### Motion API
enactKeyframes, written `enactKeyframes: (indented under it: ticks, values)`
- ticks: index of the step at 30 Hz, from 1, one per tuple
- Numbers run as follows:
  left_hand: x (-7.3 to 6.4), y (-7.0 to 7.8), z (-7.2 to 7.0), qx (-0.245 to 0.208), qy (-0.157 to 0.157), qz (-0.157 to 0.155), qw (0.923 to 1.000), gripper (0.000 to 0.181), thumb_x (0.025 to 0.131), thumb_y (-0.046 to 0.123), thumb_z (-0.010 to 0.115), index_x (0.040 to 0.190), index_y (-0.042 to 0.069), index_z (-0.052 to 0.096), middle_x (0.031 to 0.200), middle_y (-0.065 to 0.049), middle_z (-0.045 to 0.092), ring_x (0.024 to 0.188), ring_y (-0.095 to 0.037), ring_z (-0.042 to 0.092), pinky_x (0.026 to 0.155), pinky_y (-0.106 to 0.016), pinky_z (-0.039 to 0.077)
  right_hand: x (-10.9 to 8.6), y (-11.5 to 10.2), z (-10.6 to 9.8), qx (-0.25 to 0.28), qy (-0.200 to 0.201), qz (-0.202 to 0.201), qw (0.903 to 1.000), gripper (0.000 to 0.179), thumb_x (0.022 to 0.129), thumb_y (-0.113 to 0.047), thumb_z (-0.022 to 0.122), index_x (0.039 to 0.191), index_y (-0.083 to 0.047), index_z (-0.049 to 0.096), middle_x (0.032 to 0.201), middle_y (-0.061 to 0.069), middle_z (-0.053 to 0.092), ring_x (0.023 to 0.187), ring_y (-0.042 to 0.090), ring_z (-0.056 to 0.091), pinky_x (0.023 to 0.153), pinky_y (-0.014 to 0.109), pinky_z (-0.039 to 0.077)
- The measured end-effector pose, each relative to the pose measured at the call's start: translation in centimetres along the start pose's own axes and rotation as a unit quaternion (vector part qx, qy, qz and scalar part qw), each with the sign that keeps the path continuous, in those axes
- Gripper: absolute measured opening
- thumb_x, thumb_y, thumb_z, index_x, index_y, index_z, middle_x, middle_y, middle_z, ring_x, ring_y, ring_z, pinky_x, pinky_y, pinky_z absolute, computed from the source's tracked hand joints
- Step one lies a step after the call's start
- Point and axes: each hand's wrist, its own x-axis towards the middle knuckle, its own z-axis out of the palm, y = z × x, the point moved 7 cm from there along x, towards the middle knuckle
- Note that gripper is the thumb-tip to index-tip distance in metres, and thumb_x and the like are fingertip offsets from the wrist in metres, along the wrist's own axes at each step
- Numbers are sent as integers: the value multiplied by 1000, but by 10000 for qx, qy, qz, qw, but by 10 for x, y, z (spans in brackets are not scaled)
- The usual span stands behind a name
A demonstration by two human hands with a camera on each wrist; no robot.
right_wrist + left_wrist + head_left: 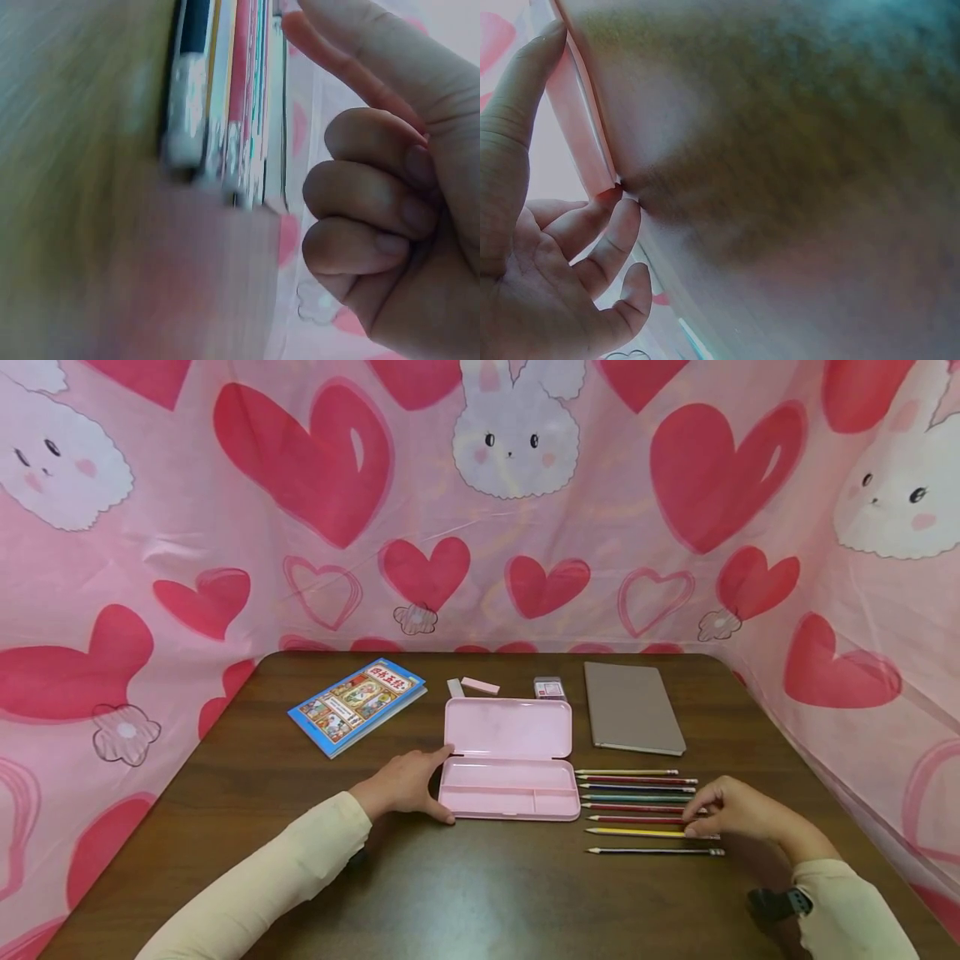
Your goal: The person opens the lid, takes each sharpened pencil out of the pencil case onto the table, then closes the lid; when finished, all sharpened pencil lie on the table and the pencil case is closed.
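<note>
A pink pencil case [508, 806] lies with its lid raised, its compartments bare. My left hand [405, 781] spans its left end, thumb at the front corner and index finger by the hinge; the left wrist view shows the thumb along the case's side [581, 124]. To the right of the case, several pencils lie in a row, their eraser ends toward the right. My right hand [731, 810] is over those ends, thumb and index parted near the yellow pencil [637, 832]. Its other fingers are curled in the right wrist view. A black pencil [652, 852] lies nearest the front.
Behind the case are a pink stick [480, 686], a small white piece [455, 688] and a small labelled box [550, 687]. A blue illustrated book [356, 706] lies at back left, a grey-brown notebook [632, 706] at back right. Heart-patterned cloth [517, 543] surrounds the brown table [225, 860].
</note>
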Motion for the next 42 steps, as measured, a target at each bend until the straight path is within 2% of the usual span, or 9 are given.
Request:
enactKeyframes:
  ticks: [5,9,12,15,20,26,30,35,42]
  values:
    - [-1,-1,0,36,27,-14,10000,108,57,61,78,142,11,36,128,-13,57,111,-28,55,94,-46,44,24,-2,1,-146,-19,511,9986,17,77,-20,74,85,-6,72,72,-10,61,56,-5,39,47,20,37]
    - [-1,-1,1,36,37,19,10000,108,57,62,78,142,10,36,127,-14,57,110,-28,55,94,-46,44,44,-4,3,-271,-24,649,9975,20,76,-25,75,86,-8,72,74,-8,59,57,-4,36,51,19,36]
    - [-2,-1,2,12,14,15,10000,108,57,61,78,142,11,36,127,-14,57,110,-28,55,94,-46,43,57,-5,5,-372,-54,613,9974,21,76,-27,75,87,-9,72,76,-7,60,59,-3,37,56,20,38]
    - [-2,-2,3,7,-9,-22,10000,108,57,62,78,142,11,36,128,-13,56,111,-28,55,94,-46,43,70,-6,6,-453,-56,555,9974,23,76,-28,75,89,-9,72,70,-8,55,58,0,36,56,20,37]
    - [-2,-2,2,-24,-27,-68,10000,108,57,62,78,143,12,36,130,-13,55,113,-28,54,95,-46,42,92,-8,4,-533,16,509,9973,25,76,-26,75,91,-6,72,71,-7,56,59,1,37,53,21,34]
    - [-2,-1,0,14,-39,-98,9999,108,57,62,78,143,12,35,130,-13,55,113,-29,53,96,-47,42,120,-17,0,-393,143,384,9984,40,75,-27,76,102,1,67,55,-10,29,49,1,26,46,21,27]
    - [-3,-1,0,59,-30,-89,9999,108,58,62,77,143,11,35,130,-14,55,114,-29,53,95,-47,42,138,-26,-3,-294,183,178,9992,53,75,-24,76,116,5,59,55,-12,28,49,3,27,45,23,26]
    - [-4,0,0,76,15,-63,10000,108,58,62,77,143,11,34,129,-14,55,112,-30,54,94,-47,43,158,-27,-4,-235,169,459,9985,73,72,-25,79,132,1,47,53,-8,31,48,3,29,47,21,28]
    - [-7,3,0,135,221,77,9996,105,59,63,76,142,11,37,123,-16,59,107,-30,56,92,-48,43,168,-26,0,-57,200,436,9988,77,72,-21,80,136,0,42,53,-7,29,46,2,26,46,22,27]
